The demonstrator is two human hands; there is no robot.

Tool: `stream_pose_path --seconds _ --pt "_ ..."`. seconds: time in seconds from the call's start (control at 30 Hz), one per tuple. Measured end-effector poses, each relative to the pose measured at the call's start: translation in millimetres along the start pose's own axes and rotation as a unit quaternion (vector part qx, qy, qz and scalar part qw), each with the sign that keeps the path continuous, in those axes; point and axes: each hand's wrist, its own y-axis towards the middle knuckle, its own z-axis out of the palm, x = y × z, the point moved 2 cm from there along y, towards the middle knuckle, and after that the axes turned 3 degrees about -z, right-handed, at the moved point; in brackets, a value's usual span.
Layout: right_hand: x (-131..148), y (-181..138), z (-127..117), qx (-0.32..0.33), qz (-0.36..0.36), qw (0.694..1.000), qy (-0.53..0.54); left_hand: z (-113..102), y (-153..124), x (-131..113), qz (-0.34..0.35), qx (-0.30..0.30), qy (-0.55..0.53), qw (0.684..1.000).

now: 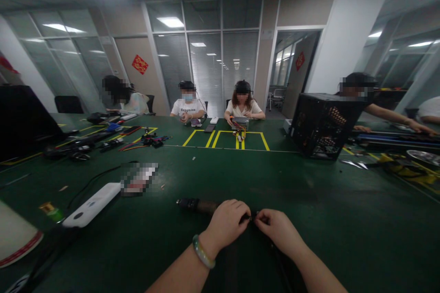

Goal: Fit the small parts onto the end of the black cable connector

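My left hand (225, 224), with a green bracelet on the wrist, and my right hand (278, 231) meet at the near edge of the green table (309, 201). Both pinch a small dark part of a black cable bundle (252, 216) between their fingertips. A dark cylindrical end of the bundle (195, 204) sticks out to the left of my left hand. More black cable runs down toward me between my forearms; its detail is too dark to make out.
A white power bank (92, 203) with a black cord, a small bottle (51, 211) and a white cup (13, 238) lie at the left. A black computer case (321, 123) stands at the right. Several people sit across the table among loose cables (151, 139).
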Motion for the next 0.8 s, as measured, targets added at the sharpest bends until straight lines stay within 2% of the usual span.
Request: stream_pose_path --seconds 0.2,0.53,0.8 --pt "-4.1 2.6 2.9 -0.008 -0.008 1.0 0.001 2.0 0.9 1.0 0.022 -0.001 -0.004 1.0" --pt "-1.8 -0.2 0.0 0.011 0.012 1.0 0.01 1.3 -0.6 1.1 -0.017 0.006 0.006 1.0" --pt "1.1 -0.4 -1.1 0.004 0.009 1.0 -0.006 0.2 1.0 0.8 0.02 0.014 0.01 1.0"
